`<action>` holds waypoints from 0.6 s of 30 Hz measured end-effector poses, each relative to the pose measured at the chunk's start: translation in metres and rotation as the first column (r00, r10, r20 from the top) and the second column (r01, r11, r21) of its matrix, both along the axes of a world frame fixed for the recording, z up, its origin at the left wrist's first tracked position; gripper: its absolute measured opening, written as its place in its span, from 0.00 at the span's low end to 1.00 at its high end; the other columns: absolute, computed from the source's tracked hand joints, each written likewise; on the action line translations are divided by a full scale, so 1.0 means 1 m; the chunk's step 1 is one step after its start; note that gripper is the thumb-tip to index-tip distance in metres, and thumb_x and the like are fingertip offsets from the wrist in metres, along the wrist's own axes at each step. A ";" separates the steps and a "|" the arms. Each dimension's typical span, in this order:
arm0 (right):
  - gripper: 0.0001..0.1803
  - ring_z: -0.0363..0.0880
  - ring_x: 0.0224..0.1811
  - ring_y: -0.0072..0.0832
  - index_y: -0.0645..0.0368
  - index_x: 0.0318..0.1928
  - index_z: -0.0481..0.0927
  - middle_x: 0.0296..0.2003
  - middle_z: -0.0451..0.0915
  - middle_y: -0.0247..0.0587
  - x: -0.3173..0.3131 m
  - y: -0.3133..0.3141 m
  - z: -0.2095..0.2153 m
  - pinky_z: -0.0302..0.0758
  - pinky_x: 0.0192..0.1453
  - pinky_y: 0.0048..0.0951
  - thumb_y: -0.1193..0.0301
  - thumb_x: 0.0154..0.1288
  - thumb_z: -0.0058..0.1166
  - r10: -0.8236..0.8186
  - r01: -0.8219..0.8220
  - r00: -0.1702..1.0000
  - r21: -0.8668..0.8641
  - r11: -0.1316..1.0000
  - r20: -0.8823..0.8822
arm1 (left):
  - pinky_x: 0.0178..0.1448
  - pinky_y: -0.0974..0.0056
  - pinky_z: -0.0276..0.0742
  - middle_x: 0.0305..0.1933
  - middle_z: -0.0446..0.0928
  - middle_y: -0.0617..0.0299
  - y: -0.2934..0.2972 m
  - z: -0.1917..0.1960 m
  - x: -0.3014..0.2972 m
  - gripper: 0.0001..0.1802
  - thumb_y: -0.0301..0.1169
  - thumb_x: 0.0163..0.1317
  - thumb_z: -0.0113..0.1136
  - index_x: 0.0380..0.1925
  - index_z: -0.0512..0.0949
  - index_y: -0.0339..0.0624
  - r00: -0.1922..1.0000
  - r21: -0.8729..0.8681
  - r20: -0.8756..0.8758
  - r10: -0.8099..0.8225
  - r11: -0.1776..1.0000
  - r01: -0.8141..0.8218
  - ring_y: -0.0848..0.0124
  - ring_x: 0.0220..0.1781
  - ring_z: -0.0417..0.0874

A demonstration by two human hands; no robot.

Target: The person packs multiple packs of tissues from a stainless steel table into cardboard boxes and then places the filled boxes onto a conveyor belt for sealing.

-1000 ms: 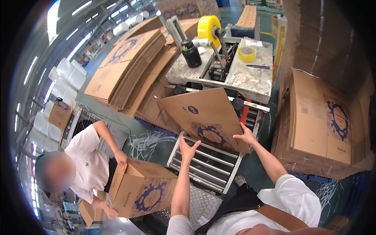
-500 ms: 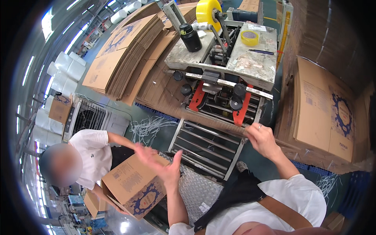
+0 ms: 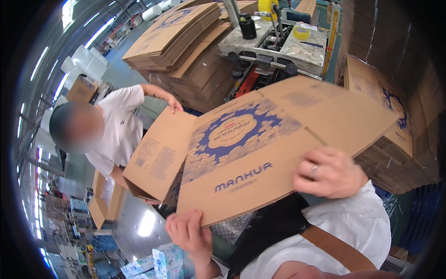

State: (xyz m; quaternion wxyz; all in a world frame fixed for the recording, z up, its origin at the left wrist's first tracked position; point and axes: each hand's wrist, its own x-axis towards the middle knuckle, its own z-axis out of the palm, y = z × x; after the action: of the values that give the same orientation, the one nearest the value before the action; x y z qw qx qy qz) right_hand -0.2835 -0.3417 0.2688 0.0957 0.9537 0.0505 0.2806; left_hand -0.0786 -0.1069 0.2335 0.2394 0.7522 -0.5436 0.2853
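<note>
A large flat cardboard box [image 3: 278, 144] with dark blue floral printing spans the space in front of me, tilted. My left hand [image 3: 189, 232] grips its near left corner, fingertips over the top face. My right hand [image 3: 327, 173], with a ring on one finger, is closed on the near edge farther right; its thumb is hidden. To the left a co-worker in a white shirt holds a folded-up cardboard box [image 3: 155, 158] with both hands. That box stands close beside the flat one's left edge, partly behind it.
A tape sealing machine [image 3: 297, 51] stands ahead, bearing a black bottle [image 3: 247, 26], a tape roll [image 3: 301, 33] and a pen. Stacks of flat cartons rise at far left [image 3: 172, 32] and right [image 3: 395, 162]. A shiny metal table [image 3: 139, 232] with blue-white packs [image 3: 167, 262] lies lower left.
A flat cardboard box is now in both my hands; before, my left hand was spread and my right was near the machine's rollers. The co-worker's box has moved up and left.
</note>
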 end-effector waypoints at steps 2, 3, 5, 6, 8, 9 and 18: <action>0.09 0.68 0.24 0.24 0.52 0.21 0.69 0.21 0.64 0.31 -0.013 0.010 0.036 0.65 0.22 0.21 0.69 0.33 0.51 -0.007 0.008 0.999 -0.024 1.000 0.053 | 0.45 0.55 0.69 0.29 0.73 0.62 0.013 0.008 -0.018 0.12 0.22 0.44 0.54 0.32 0.76 0.41 0.999 -0.038 0.027 -0.022 0.999 0.023 0.65 0.31 0.75; 0.10 0.70 0.23 0.25 0.55 0.22 0.70 0.20 0.64 0.31 -0.015 0.016 0.053 0.65 0.20 0.21 0.71 0.30 0.52 0.031 -0.025 0.996 -0.075 0.997 0.081 | 0.42 0.58 0.71 0.28 0.73 0.63 0.023 0.011 -0.023 0.14 0.21 0.42 0.53 0.32 0.76 0.42 0.997 -0.062 0.065 -0.028 0.998 0.032 0.66 0.30 0.74; 0.13 0.69 0.21 0.25 0.57 0.21 0.71 0.18 0.62 0.31 -0.020 0.028 0.091 0.63 0.18 0.21 0.70 0.26 0.52 0.049 -0.048 0.999 -0.151 0.987 0.007 | 0.36 0.61 0.72 0.27 0.73 0.64 0.029 0.017 -0.026 0.14 0.22 0.40 0.54 0.32 0.77 0.41 0.995 -0.120 0.077 -0.064 0.990 0.073 0.66 0.28 0.74; 0.14 0.69 0.20 0.26 0.58 0.21 0.71 0.18 0.61 0.31 -0.027 0.034 0.110 0.62 0.17 0.22 0.69 0.25 0.52 0.036 -0.041 0.999 -0.194 0.980 -0.029 | 0.34 0.61 0.70 0.26 0.73 0.61 0.026 0.020 -0.029 0.10 0.25 0.43 0.57 0.30 0.77 0.41 0.985 -0.122 -0.007 -0.172 0.978 0.169 0.64 0.27 0.73; 0.15 0.68 0.18 0.24 0.58 0.21 0.71 0.16 0.61 0.30 -0.001 0.025 0.119 0.60 0.16 0.23 0.67 0.24 0.51 0.158 -0.178 0.979 -0.166 0.970 -0.129 | 0.32 0.60 0.68 0.24 0.71 0.59 0.041 0.021 -0.036 0.10 0.28 0.44 0.63 0.29 0.76 0.41 0.985 -0.120 -0.087 -0.149 0.983 0.138 0.60 0.25 0.71; 0.14 0.68 0.18 0.25 0.57 0.22 0.72 0.17 0.62 0.30 0.004 0.026 0.120 0.61 0.17 0.25 0.68 0.26 0.51 0.157 -0.180 0.976 -0.155 0.971 -0.150 | 0.32 0.60 0.68 0.24 0.71 0.59 0.038 0.016 -0.037 0.10 0.28 0.44 0.63 0.29 0.76 0.41 0.990 -0.145 -0.077 -0.118 0.984 0.106 0.60 0.25 0.71; 0.07 0.75 0.22 0.33 0.51 0.29 0.76 0.21 0.69 0.37 0.131 0.036 -0.025 0.72 0.24 0.33 0.72 0.45 0.52 0.488 -0.437 0.770 0.218 0.873 -0.411 | 0.46 0.61 0.64 0.25 0.68 0.63 0.119 -0.061 -0.022 0.11 0.31 0.43 0.63 0.29 0.74 0.45 0.905 0.146 -0.303 0.298 0.953 -0.265 0.64 0.32 0.72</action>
State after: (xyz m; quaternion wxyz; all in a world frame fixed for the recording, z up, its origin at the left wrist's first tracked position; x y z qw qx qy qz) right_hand -0.1525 -0.3059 0.2433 -0.0432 0.9539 0.2893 0.0675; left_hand -0.1003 0.0120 0.1729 0.2423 0.8703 -0.3967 0.1625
